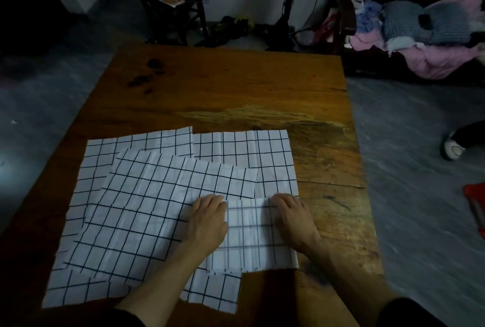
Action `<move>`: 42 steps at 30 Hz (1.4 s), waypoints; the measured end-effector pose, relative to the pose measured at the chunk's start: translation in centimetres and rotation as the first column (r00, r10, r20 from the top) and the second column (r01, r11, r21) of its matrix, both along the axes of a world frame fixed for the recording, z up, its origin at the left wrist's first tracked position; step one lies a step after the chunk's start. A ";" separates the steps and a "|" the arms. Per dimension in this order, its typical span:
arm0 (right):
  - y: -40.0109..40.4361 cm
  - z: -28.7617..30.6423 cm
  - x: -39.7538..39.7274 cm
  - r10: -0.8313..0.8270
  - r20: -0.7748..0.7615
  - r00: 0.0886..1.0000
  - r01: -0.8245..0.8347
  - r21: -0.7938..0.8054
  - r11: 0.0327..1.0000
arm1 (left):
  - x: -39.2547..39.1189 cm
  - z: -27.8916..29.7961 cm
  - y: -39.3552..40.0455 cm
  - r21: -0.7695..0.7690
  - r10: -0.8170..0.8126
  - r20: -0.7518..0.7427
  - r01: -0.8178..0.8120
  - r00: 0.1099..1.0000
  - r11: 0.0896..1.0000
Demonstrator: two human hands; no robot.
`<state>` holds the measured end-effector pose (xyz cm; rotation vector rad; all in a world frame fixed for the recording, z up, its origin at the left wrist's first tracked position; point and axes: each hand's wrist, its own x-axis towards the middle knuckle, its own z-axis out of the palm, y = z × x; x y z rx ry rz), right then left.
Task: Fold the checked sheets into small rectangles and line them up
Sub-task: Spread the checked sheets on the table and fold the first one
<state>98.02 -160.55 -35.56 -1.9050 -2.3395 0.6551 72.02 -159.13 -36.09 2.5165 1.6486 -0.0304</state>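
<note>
Folded checked rectangle pressed flat between two hands

The folded sheet (252, 235) lies at the near right of the wooden table (236, 90), overlapping the unfolded checked sheets (136, 208) to its left. The left hand (208, 219) and right hand (295, 217) rest flat on its side edges, fingers straight.

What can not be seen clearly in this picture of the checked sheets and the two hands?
- Head view: how many checked sheets there are; they overlap and hide each other's edges.
- How many layers the folded sheet has; only its top shows.
- The fold edges under the left hand and right hand, whose flat fingers cover them.
- The table's near edge, cut off by the forearms and the frame bottom.
</note>
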 end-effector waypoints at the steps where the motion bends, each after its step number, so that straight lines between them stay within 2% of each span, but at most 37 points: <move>1: 0.3 0.0 0.0 -0.015 -0.019 1.000 0.015 0.020 1.000 | 0.4 0.1 0.4 0.001 -0.006 0.006 0.006 1.000 1.000; 4: 1.0 0.2 0.2 -0.055 -0.010 0.998 0.056 0.035 0.998 | 1.5 0.5 1.3 -0.051 -0.004 0.045 0.007 0.999 0.999; 9: 1.8 0.1 0.3 -0.025 0.121 0.992 0.025 0.004 1.000 | 2.4 0.4 2.0 -0.137 0.012 0.098 0.002 0.995 0.991; 15: 4.1 0.3 -0.1 -0.066 0.138 0.988 0.084 -0.123 0.989 | 2.6 0.1 2.2 -0.165 0.026 0.131 -0.004 0.991 0.986; 17: 4.5 0.3 -0.1 -0.087 0.075 0.993 0.097 -0.139 0.986 | 2.6 0.2 2.7 -0.174 0.030 0.166 0.000 0.986 0.985; 22: 4.5 2.4 -0.5 -0.070 -0.269 0.961 0.032 -0.142 0.989 | 3.4 1.7 4.6 -0.283 -0.004 0.275 0.085 0.961 0.955; 26: 4.4 4.7 -1.6 -0.084 -0.463 0.882 0.031 -0.119 0.992 | 3.8 3.3 6.0 -0.279 -0.112 0.220 0.173 0.969 0.945; 29: 4.2 6.0 -2.2 -0.086 -0.536 0.840 0.048 -0.085 0.995 | 2.9 3.8 6.0 -0.296 -0.026 0.304 0.120 0.952 0.948; 31: 3.9 6.1 -2.0 -0.087 -0.493 0.866 0.033 -0.118 0.992 | 1.9 3.8 5.5 -0.332 0.031 0.378 0.105 0.925 0.937; 35: 2.3 4.8 -1.0 -0.109 -0.285 0.952 0.037 -0.247 0.968 | -0.3 4.4 3.5 -0.433 0.185 0.480 0.048 0.857 0.900; 38: 0.8 4.6 -0.7 -0.155 -0.267 0.951 0.087 -0.249 0.965 | -1.8 4.9 1.7 -0.475 0.317 0.529 -0.035 0.787 0.879; 42: -0.2 5.3 -0.6 -0.192 -0.278 0.941 0.144 -0.182 0.973 | -2.9 4.5 -0.4 -0.519 0.369 0.462 -0.092 0.806 0.850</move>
